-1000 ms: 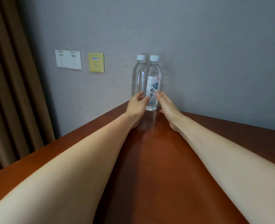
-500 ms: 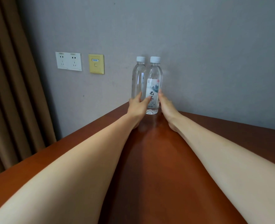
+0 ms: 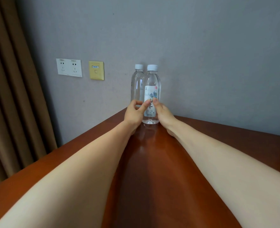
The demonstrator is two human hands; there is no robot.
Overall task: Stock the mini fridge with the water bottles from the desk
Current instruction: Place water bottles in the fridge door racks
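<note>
Two clear water bottles with white caps stand upright and side by side at the far corner of the red-brown desk [image 3: 152, 162], against the grey wall. The plain bottle [image 3: 137, 84] is on the left and slightly behind. The labelled bottle [image 3: 153, 91] is in front on the right. My left hand [image 3: 133, 113] curls its fingers round the lower part of the plain bottle, thumb lying across towards the label. My right hand [image 3: 163, 115] holds the labelled bottle from the right, thumb pressed on the label; its other fingers are hidden behind the bottle. No fridge is in view.
A white double socket [image 3: 69, 67] and a yellow wall plate [image 3: 96, 70] sit on the wall left of the bottles. A brown curtain [image 3: 9, 96] hangs at the far left, beyond the desk's left edge. My forearms cover much of the desk.
Both hands have closed in on the bottles: the left fingers went from straight to curled round the plain bottle, and the right thumb moved up onto the label. The bottles stay in place.
</note>
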